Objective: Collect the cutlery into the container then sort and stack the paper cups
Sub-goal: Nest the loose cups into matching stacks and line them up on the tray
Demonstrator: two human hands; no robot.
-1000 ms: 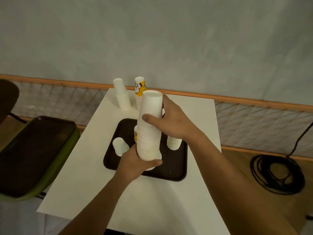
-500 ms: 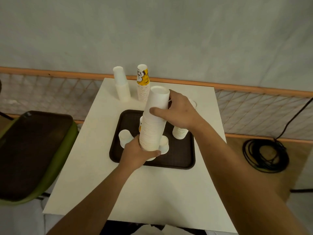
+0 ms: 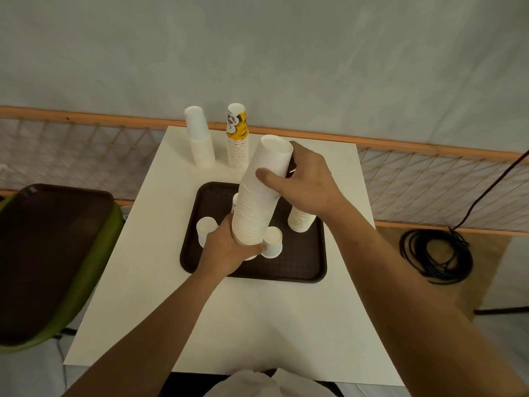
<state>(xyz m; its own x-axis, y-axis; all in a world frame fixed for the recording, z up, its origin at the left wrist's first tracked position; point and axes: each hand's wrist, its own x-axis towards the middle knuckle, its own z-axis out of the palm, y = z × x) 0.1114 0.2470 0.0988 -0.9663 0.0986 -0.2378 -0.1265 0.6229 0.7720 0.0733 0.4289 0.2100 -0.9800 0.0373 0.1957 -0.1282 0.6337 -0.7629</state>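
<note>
My left grip (image 3: 226, 250) curls round the foot of a tall cup stack (image 3: 257, 207) above the tray (image 3: 300, 272), right grip (image 3: 306, 181) round its top; two finished stacks (image 3: 200, 141) stand far on the worktop (image 3: 257, 325) — loose cups (image 3: 273, 242) on the tray await stacking.

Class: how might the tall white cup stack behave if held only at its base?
Probably light: it's paper. Likely to bend or topple: the cup stack leans, left hand at base, right hand steadying its top.
</note>
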